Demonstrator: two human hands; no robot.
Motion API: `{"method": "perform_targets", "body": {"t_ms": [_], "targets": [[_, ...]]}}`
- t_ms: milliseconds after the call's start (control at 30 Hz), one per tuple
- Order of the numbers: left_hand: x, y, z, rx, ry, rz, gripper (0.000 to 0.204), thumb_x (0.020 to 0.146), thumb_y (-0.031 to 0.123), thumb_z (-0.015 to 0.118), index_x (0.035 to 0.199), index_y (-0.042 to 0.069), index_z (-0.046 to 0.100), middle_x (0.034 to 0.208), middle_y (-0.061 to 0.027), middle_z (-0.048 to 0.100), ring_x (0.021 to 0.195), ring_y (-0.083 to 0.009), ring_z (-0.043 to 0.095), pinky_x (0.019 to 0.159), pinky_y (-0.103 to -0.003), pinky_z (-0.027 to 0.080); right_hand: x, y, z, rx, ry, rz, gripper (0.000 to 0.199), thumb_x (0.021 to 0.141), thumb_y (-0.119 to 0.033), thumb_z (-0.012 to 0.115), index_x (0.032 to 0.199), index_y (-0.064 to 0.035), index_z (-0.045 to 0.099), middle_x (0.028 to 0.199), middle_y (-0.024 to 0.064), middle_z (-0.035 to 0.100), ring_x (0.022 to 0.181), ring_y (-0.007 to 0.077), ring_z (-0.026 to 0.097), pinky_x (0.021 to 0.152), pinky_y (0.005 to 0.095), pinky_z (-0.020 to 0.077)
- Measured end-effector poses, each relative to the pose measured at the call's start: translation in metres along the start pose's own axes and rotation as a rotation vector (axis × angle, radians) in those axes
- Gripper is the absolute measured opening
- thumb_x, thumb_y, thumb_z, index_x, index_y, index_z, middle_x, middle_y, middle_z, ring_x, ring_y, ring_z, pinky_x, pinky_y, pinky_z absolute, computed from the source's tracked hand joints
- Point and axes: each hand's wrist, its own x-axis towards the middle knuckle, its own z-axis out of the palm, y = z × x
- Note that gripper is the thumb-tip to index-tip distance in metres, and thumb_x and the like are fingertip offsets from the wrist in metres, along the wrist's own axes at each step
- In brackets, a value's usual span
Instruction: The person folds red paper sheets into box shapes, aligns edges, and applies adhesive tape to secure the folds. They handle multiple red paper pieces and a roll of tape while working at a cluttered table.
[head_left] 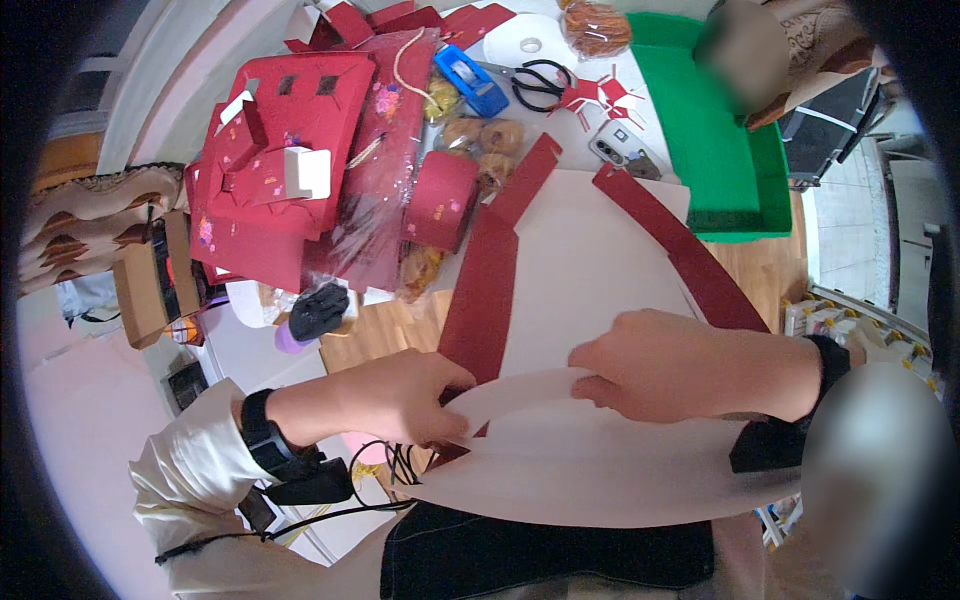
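Holding white card (pixel 585 260) with red flaps (pixel 485 300); left hand (pixel 435 397) pinching side; right hand (pixel 635 365) pinching curved part

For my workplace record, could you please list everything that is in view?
Large sheet: one, white with red flaps, at both hands
Red card pieces: several overlapping, red, upper left
Tape dispenser: one, blue, top centre
Scissors: one pair, black-handled, right of dispenser
Phone: one, whitish, beyond the sheet
Tray: one, green, upper right
Wrapped bundle: one, orange-brown, top
Cardboard box: one, brown, left
Other small items: too unclear to count
Wristbands: two, black, on wrists
Left hand: one, bare, on sheet's left
Right hand: one, bare, on sheet's right
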Motion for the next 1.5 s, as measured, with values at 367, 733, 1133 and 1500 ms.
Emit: {"method": "perform_targets", "body": {"t_ms": [367, 733, 1133, 1500], "targets": [[-0.028, 0.076, -0.051, 0.697, 0.135, 0.072, 0.038, 0.092, 0.038, 0.057, 0.12, 0.011, 0.061, 0.07, -0.0148, 0.065, 0.063, -0.0348, 0.065, 0.057, -0.044, 0.049, -0.006, 0.01, -0.014, 0.059, 0.084, -0.135, 0.03, 0.089, -0.026, 0.058, 0.089, 0.003, 0.067, 0.08, 0.0226, 0.067, 0.082, 0.0399, 0.065, 0.076, 0.0476, 0.0503], [0.031, 0.093, -0.039, 0.416, -0.028, 0.443, 0.023, 0.096, 0.02, 0.05, 0.11, 0.003, 0.055, 0.064, -0.0166, 0.057, 0.057, -0.0307, 0.061, 0.054, -0.041, 0.044, -0.119, 0.004, -0.072, -0.185, 0.227, 0.28, 0.062, 0.091, -0.05, 0.052, 0.116, 0.0062, 0.058, 0.101, 0.0261, 0.066, 0.094, 0.0386, 0.064, 0.083, 0.0446, 0.0502], [0.046, 0.133, -0.032, 0.314, -0.083, 0.565, 0.039, 0.1, 0.028, 0.044, 0.132, 0.005, 0.045, 0.07, -0.0197, 0.063, 0.063, -0.0358, 0.064, 0.057, -0.039, 0.047, -0.161, 0.082, 0.035, 0.636, -0.054, 0.495, 0.07, 0.086, -0.046, 0.067, 0.138, -0.0074, 0.041, 0.099, 0.016, 0.068, 0.085, 0.0285, 0.066, 0.076, 0.0343, 0.0504], [0.079, 0.124, -0.02, 0.318, -0.207, 0.413, 0.036, 0.096, 0.032, 0.051, 0.109, -0.001, 0.059, 0.077, -0.0249, 0.062, 0.07, -0.0344, 0.066, 0.063, -0.043, 0.05, -0.154, 0.06, 0.032, 0.401, 0.114, 0.64, 0.043, 0.085, -0.036, 0.062, 0.077, 0.0058, 0.068, 0.066, 0.0231, 0.063, 0.061, 0.0362, 0.062, 0.062, 0.0428, 0.0471]]}}
